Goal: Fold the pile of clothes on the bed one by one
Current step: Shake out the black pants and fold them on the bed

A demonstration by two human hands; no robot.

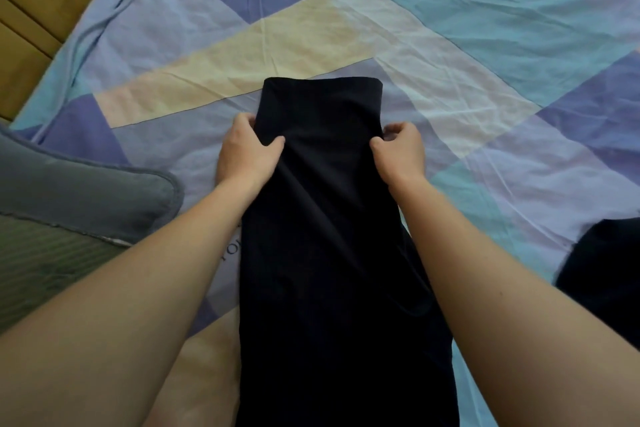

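Lying lengthwise, long black garment (329, 218), smooth, hands pinching both edges

Two bare hands are in view, the left hand (242, 152) and the right hand (401, 152), one at each long edge of a single long black cloth garment (322, 218). One more dark piece of cloth (606, 267) shows at the right edge, perhaps another garment, though too little is visible to tell. One patchwork bedsheet in blue, purple and cream (485, 28) lies under everything. One grey padded cushion (86, 194) sits at the left.
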